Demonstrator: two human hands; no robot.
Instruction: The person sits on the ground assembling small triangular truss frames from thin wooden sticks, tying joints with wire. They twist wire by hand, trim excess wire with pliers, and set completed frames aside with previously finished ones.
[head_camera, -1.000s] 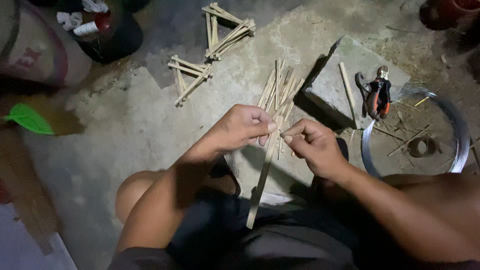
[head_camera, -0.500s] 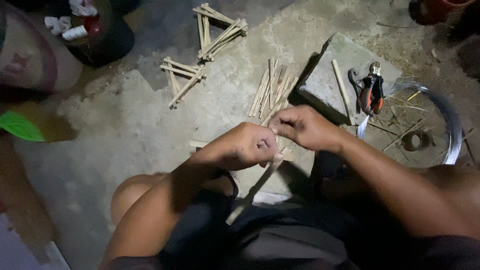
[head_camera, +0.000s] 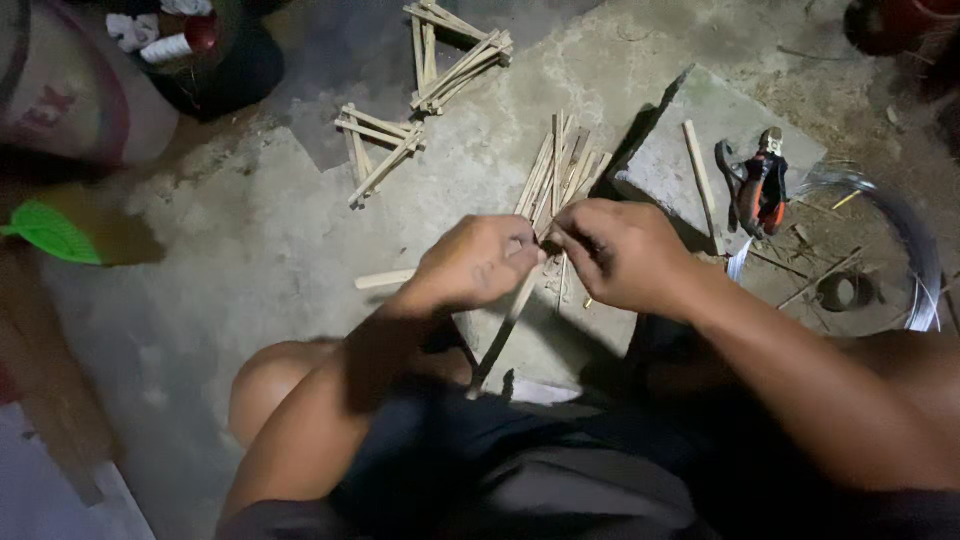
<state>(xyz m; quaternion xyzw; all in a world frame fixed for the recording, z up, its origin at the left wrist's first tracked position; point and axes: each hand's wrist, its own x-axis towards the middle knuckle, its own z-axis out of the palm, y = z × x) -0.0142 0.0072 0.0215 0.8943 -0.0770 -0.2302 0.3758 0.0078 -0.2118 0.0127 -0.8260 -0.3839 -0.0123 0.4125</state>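
Both the left hand (head_camera: 478, 262) and right hand (head_camera: 615, 250) have fingers pinched together on a thin bamboo stick (head_camera: 500, 335) above the concrete floor (head_camera: 250, 250), where too much bending could likely snap it.

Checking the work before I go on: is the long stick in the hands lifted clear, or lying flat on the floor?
Lifted and tilted. The long stick runs from both hands, left hand and right hand, down toward the lap, above the floor.

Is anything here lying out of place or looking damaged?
One stick lies alone on the concrete floor by the left hand, apart from the loose pile. Nothing looks broken or spilled.
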